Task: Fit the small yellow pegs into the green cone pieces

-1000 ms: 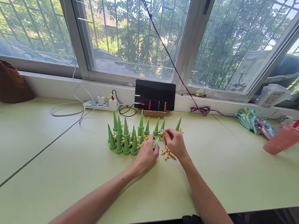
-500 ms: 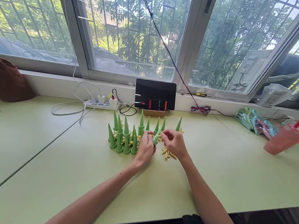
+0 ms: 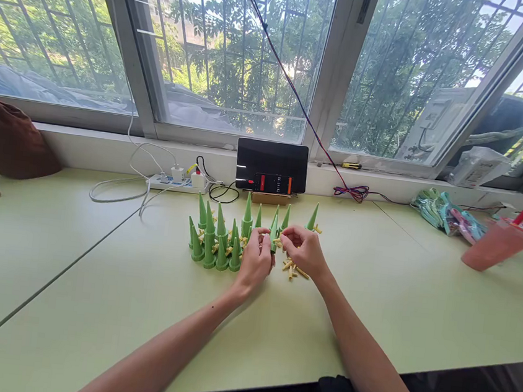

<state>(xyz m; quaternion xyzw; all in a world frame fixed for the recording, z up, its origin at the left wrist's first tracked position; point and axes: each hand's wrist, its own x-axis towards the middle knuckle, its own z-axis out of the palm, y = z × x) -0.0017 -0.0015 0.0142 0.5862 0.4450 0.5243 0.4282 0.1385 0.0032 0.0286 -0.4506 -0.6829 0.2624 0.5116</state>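
Observation:
My left hand (image 3: 256,261) is closed around a green plastic spike (image 3: 273,238), its pointed tip standing up above the fingers. From the right, my right hand (image 3: 305,249) pinches a small yellow peg (image 3: 279,241) against the side of that spike. Whether the peg sits in the spike or only touches it, I cannot tell. Several more green spikes (image 3: 209,254) stand upright left of my hands, with yellow pieces between them. Below my right hand lies a small pile of loose yellow pegs (image 3: 291,269). One spike (image 3: 312,217) stands apart behind my right hand.
A tablet (image 3: 272,160) with a phone (image 3: 274,183) before it leans by the window. A power strip (image 3: 169,182) with cables lies at the back left. To the right are a red cup (image 3: 502,245) and plastic-wrapped items (image 3: 444,212). A brown bag (image 3: 12,140) sits far left.
The spike in my left hand has turned from leaning right to nearly upright. My right hand has shifted slightly left, keeping the yellow peg against it.

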